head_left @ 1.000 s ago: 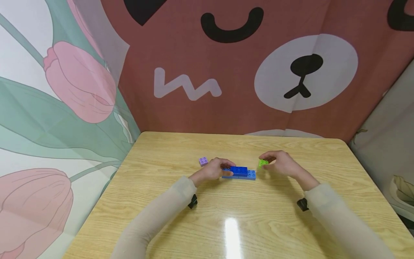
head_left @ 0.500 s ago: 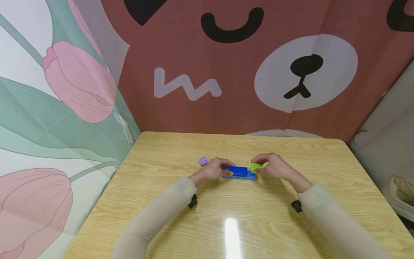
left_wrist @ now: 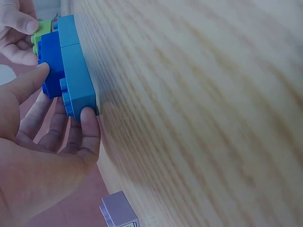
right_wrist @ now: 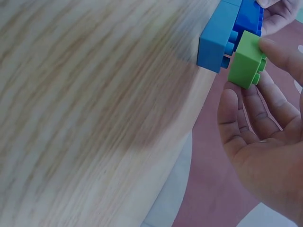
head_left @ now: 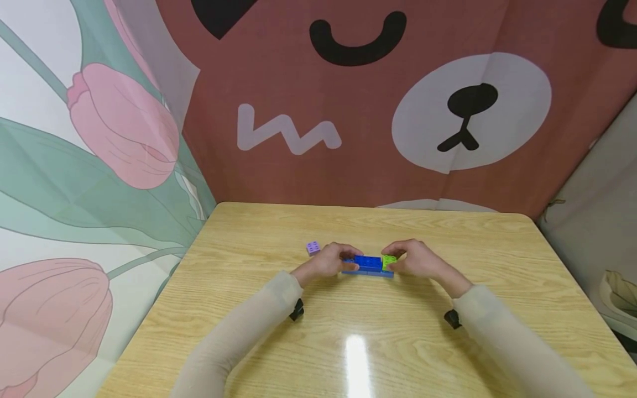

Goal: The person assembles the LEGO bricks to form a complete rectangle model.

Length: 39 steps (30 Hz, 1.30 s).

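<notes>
Two light blue bricks (left_wrist: 78, 71) lie end to end on the table, with a dark blue brick (head_left: 368, 262) across their top. My left hand (head_left: 330, 260) grips this stack at its left end, thumb on the dark blue brick. In my right hand (head_left: 418, 258) a lime green brick (right_wrist: 247, 59) is pinched between thumb and fingers. It sits over the studs at the right end of the light blue bricks, beside the dark blue one. The right wrist view shows it slightly tilted, with studs visible under it.
A purple brick (head_left: 313, 248) lies on the wooden table (head_left: 278, 342), behind and left of my left hand. A bear-print curtain (head_left: 298, 182) hangs behind the table's far edge, and a tulip-print cloth (head_left: 124, 127) hangs at the left.
My right hand has moved left and slightly nearer, carrying the lime green brick from beyond the stack's right end onto that end. My left hand and the stack stay in place.
</notes>
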Tool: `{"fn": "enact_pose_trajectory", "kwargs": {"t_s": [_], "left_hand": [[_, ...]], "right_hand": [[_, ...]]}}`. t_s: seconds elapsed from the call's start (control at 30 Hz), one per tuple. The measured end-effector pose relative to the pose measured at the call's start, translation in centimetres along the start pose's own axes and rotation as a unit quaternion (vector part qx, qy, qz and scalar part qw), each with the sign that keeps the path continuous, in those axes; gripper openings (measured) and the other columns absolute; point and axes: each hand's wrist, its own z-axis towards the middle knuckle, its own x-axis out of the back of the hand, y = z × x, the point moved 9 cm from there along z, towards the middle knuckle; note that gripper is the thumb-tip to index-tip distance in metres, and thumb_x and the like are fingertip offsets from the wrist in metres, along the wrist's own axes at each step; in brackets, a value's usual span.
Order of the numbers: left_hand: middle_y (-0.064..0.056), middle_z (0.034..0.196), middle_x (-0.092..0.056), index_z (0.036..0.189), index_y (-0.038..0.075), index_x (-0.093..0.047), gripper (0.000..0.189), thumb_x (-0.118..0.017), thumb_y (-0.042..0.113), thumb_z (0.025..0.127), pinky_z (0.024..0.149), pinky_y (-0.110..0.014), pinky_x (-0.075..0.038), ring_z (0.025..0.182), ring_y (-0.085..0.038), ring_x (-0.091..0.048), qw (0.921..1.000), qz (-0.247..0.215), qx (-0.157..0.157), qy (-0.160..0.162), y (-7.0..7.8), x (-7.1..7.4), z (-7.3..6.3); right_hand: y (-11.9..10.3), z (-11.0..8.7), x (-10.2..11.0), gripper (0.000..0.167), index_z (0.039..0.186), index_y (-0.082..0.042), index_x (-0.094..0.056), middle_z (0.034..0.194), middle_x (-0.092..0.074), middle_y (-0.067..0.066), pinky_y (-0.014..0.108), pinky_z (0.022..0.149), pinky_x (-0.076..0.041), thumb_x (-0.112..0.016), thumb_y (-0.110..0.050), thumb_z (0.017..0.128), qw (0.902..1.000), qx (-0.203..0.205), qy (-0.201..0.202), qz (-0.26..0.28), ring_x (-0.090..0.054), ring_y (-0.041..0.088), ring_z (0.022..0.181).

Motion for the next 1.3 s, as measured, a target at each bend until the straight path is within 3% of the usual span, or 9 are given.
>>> {"fn": "enact_pose_trajectory", "kwargs": {"t_s": [1.3], "left_hand": [[0.010, 0.109, -0.068, 0.122, 0.019, -0.073, 0.026, -0.074, 0.019, 0.096, 0.090, -0.029, -0.051, 0.100, -0.008, -0.061, 1.0000, -0.003, 0.002, 0.000, 0.1, 0.0, 0.0]], "right_hand": [[1.2, 0.1, -0.5, 0.029, 0.119, -0.009, -0.077, 0.114, -0.073, 0.006, 0.044, 0.082, -0.054, -0.079, -0.017, 0.091, 0.9995, -0.027, -0.004, 0.014, -0.065, 0.025, 0.102]]}}
